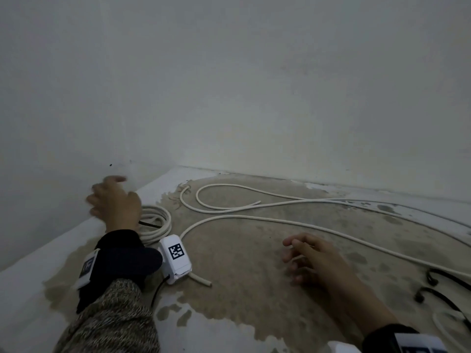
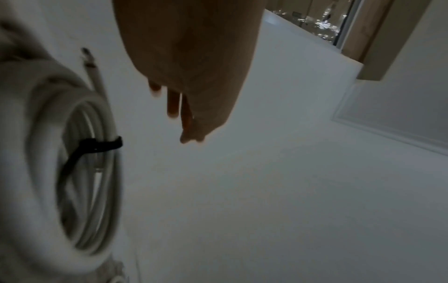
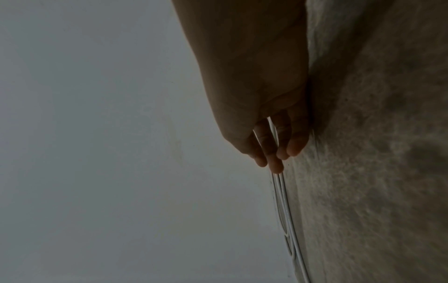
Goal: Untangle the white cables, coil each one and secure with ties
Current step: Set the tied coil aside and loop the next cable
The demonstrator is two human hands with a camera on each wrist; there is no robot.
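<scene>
A coiled white cable (image 1: 158,222) bound with a black tie (image 1: 150,223) lies on the worn surface (image 1: 242,276) by the left wall; the left wrist view shows the coil (image 2: 48,172) and its tie (image 2: 97,147) close up. My left hand (image 1: 112,202) hovers just above and left of the coil, fingers spread and blurred, holding nothing. Loose white cables (image 1: 254,220) loop across the surface toward the right. My right hand (image 1: 305,256) sits low over bare surface in front of them, fingers loosely bent, empty. In the right wrist view the fingers (image 3: 274,153) hang relaxed before the cables (image 3: 283,210).
Black ties (image 1: 438,284) lie at the right edge, with another white cable (image 1: 448,324) near them. A short white cable end (image 1: 202,279) pokes out beside my left wrist camera (image 1: 175,258). White walls (image 1: 229,85) close the back and left sides.
</scene>
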